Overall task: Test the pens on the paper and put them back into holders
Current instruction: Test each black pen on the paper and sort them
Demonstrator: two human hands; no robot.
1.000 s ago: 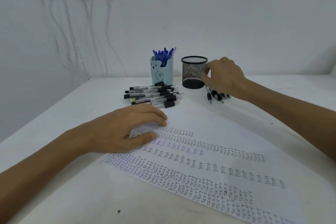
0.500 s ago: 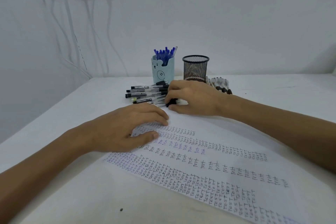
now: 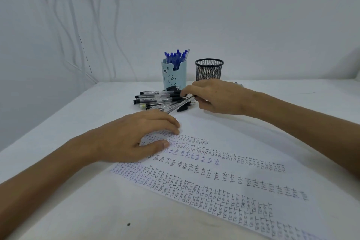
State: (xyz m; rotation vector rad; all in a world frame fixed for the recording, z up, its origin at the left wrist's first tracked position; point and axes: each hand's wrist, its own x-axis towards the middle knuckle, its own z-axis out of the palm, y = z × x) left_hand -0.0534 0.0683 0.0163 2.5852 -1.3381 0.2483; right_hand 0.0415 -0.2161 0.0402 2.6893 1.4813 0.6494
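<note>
Now, in the head view, our right hand (image 3: pixel 216 96) had come over from beside the mesh holder (image 3: pixel 209 69) to the pile of black pens (image 3: pixel 153 99) and pinched one pen (image 3: pixel 181 104), likely next for testing. Our left hand (image 3: pixel 136 138) lay relaxed, fingers flat on the paper (image 3: pixel 243 154). Behind stood the bear holder (image 3: pixel 174 76), full of blue pens (image 3: pixel 175 57); we judged the way unblocked.

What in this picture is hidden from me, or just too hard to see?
Head view only:
1. Mesh holder: base behind the right hand, which pinches a pen; contents unclear.
2. Loose pens beyond that wrist: only tips show.
3. Blue pens: too bunched to count.
4. Paper: near end cut off by the bottom edge.
</note>
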